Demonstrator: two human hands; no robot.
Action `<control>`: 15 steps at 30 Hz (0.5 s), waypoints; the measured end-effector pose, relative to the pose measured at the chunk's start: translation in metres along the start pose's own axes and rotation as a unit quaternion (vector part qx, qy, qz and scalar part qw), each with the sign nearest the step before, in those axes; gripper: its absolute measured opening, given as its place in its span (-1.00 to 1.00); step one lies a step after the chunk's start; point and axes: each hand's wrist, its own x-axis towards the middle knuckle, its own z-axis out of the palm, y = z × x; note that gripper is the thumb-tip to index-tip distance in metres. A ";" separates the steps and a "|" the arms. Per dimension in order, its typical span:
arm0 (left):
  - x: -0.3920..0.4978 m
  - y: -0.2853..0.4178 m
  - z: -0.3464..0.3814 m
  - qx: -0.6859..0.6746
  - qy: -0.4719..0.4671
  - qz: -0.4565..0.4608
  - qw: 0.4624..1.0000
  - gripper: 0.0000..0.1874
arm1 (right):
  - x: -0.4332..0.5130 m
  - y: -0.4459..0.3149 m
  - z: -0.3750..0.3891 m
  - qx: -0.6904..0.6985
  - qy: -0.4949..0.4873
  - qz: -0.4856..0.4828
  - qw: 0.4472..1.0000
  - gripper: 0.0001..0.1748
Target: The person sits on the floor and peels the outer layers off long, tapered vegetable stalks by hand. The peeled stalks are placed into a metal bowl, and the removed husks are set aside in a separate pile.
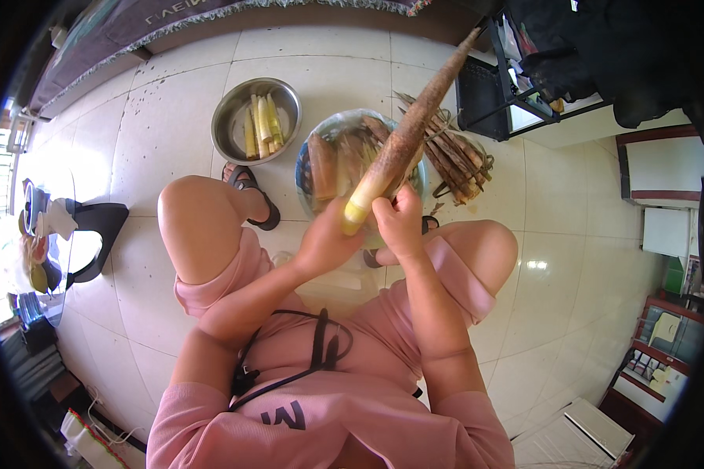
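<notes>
A long bamboo shoot (pixel 408 129) slants up and to the right in front of me, its brown sheath tapering to a point and its pale yellow base bare. My left hand (pixel 330 239) grips it near that base. On the right side of the shoot, my right hand (pixel 400 221) has its fingers curled at the sheath's lower edge; whether a strip is pinched there is hard to see. Below both hands stands a round basin (pixel 303 166) with a bluish rim, holding brown sheath pieces (pixel 322 167). The shoot and my hands cover part of it.
A steel bowl (pixel 223 129) with several peeled bamboo shoots (pixel 263 126) sits on the tiled floor (pixel 170 129) at the upper left. Right of the basin lies a tied bundle of unpeeled shoots (pixel 454 155). A black metal rack (pixel 484 97) stands beyond it.
</notes>
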 end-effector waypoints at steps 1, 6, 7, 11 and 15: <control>0.001 0.000 -0.001 -0.046 -0.018 -0.004 0.999 -0.52 | 0.001 -0.001 0.000 0.004 0.008 -0.018 1.000 -0.84; 0.004 0.022 -0.016 -0.335 -0.144 -0.126 0.922 -0.63 | 0.000 -0.004 -0.005 0.119 -0.025 0.009 0.993 -0.80; 0.003 0.024 -0.019 -0.364 -0.159 -0.139 0.907 -0.64 | -0.001 -0.009 -0.005 0.166 -0.037 0.045 0.984 -0.79; 0.000 0.015 -0.026 -0.507 -0.238 -0.213 0.801 -0.67 | 0.001 0.000 -0.005 0.203 -0.057 0.071 0.975 -0.77; 0.002 -0.003 -0.029 -0.658 -0.372 -0.187 0.627 -0.68 | 0.000 0.002 -0.003 0.246 -0.065 0.096 0.962 -0.75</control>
